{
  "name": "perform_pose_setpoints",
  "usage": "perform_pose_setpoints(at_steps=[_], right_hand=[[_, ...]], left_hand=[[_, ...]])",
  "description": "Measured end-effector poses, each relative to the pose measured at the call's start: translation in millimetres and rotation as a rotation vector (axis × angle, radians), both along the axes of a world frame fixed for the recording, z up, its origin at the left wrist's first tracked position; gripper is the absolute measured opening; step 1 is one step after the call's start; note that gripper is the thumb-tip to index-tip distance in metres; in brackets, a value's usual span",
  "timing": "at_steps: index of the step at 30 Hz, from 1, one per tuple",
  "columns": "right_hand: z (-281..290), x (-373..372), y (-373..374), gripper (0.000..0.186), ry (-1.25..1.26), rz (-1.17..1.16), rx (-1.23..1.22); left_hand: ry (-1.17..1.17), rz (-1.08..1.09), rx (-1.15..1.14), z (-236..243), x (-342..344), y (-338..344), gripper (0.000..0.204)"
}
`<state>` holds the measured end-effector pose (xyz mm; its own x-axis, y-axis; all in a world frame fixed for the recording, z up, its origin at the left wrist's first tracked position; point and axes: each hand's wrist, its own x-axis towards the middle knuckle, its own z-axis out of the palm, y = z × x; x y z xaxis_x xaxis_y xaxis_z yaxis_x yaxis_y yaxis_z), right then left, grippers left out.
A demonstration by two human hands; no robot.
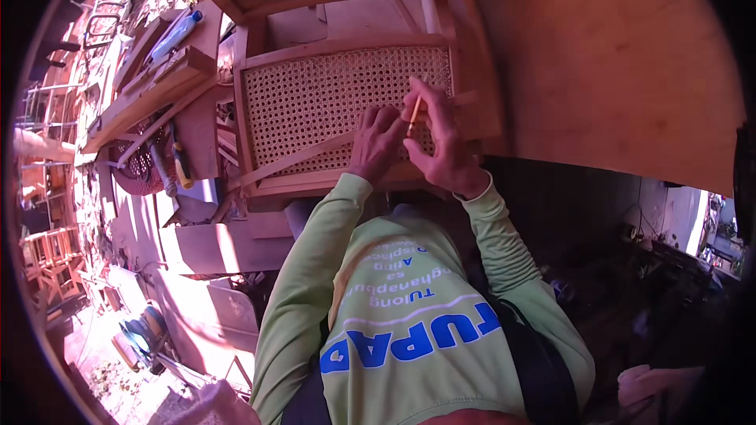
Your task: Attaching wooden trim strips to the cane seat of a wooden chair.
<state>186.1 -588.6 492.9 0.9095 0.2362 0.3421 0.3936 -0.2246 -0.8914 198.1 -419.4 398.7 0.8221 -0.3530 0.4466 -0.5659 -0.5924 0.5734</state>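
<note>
A wooden frame (346,53) with a woven cane panel (307,90) lies in front of me. Slanting across the lower part of the panel is a thin wooden strip (295,159). My left hand (376,145) is on this strip, fingers curled and closed against it. Close by on the right, my right hand (442,149) pinches a slim yellow-orange pencil (415,116) between thumb and fingers. The pencil stands tilted above the strip. Its lower tip is close to the left fingers, and I cannot tell whether it touches the wood.
A large plywood sheet (606,55) rises along the right. To the left are a wooden block (150,98), a blue-capped plastic bottle (177,34) and a yellow-handled tool (182,167). A blue reel (142,337) stands on the ground at lower left.
</note>
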Motion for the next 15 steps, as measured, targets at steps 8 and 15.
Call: perform_pose_setpoints(at_steps=[8, 15], right_hand=[[-63, -16, -100, 0.027, 0.292, -0.447, 0.289], [-89, 0, -78, 0.017, -0.082, -0.618, -0.037]], left_hand=[[-0.065, 0.001, 0.110, -14, 4, -3, 0.034], [-0.096, 0.020, 0.135, -11, 3, -4, 0.027]])
